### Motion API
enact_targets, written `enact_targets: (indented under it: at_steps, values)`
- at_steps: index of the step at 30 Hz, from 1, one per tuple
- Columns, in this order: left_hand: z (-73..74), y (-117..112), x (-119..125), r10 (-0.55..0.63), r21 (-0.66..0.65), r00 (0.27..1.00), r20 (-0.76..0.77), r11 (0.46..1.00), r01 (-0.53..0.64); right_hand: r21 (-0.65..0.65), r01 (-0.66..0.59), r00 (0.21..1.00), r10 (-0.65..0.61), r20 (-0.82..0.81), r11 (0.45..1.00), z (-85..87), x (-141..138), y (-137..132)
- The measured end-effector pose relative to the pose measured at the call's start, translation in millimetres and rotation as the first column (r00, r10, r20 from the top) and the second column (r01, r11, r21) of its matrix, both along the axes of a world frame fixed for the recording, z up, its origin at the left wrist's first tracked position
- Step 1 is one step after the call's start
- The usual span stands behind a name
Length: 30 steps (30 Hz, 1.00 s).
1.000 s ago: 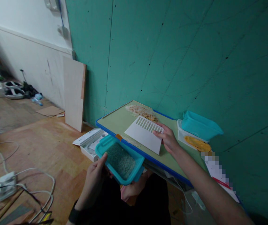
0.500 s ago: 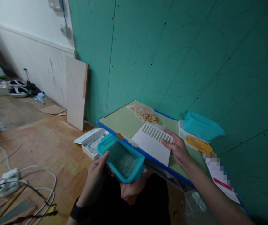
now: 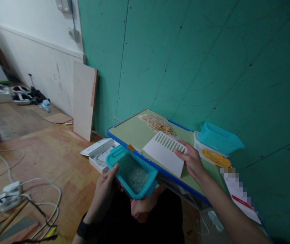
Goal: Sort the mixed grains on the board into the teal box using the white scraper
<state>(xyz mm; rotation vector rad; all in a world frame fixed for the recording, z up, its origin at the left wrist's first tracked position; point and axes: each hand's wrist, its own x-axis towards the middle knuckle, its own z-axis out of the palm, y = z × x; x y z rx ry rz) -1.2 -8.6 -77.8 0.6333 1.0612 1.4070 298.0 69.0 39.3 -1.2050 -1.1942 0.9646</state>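
My left hand [image 3: 106, 184] grips the near-left rim of a turquoise plastic tub [image 3: 152, 176], thumb on top. Pale small grains [image 3: 134, 174], perhaps rice, lie inside the tub, which is below the near edge of the tabletop [image 3: 124, 127]. In my right hand [image 3: 192, 158] is a flat white scraper board [image 3: 160, 157] with a row of slots along its far side. Its left corner lies near a few loose pale grains [image 3: 141, 150] at the table's blue edge. Farther back on the tabletop is a mixed heap of yellow kernels and pale grains [image 3: 160, 125].
A second turquoise tub [image 3: 219, 137] and a yellow cloth-like item [image 3: 216, 157] rest at the table's right, by the green wall. An open white box [image 3: 100, 157] stands on the floor beyond my tub. Cables and a power strip [image 3: 9, 195] lie at left.
The scraper board has shifted slightly at the near edge, and fewer pale grains lie on the tabletop there. My left hand holds the tub in nearly the same place.
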Motion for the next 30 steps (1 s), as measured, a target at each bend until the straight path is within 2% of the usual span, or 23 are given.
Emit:
enact_targets:
  at_steps: [8, 15, 22, 26, 30]
  values:
    - [-1.5, 0.5, 0.4, 0.012, 0.014, 1.000, 0.009, 1.000, -0.012, -0.058, -0.046, 0.997, 0.042, -0.065, 0.997, 4.1, -9.7, -12.3]
    - [2.6, -2.2, 0.3, -0.003, 0.003, 1.000, 0.027, 1.000, 0.003, -0.011, 0.015, 0.999, -0.016, -0.050, 1.000, -1.6, -2.7, -13.3]
    - [2.1, -1.5, 1.5, 0.017, 0.000, 0.999, 0.048, 1.000, -0.017, 0.021, 0.062, 0.998, -0.062, -0.002, 0.998, -5.9, -11.7, 20.1]
    - [5.1, -2.1, 1.1, 0.006, 0.013, 1.000, 0.031, 1.000, -0.007, 0.021, -0.013, 1.000, 0.013, 0.022, 1.000, -6.9, -27.6, 40.1]
    - [5.8, -2.7, 0.6, -0.003, 0.037, 1.000, 0.000, 0.999, 0.003, -0.004, -0.097, 0.995, 0.097, 0.001, 0.995, -5.7, -39.3, 38.8]
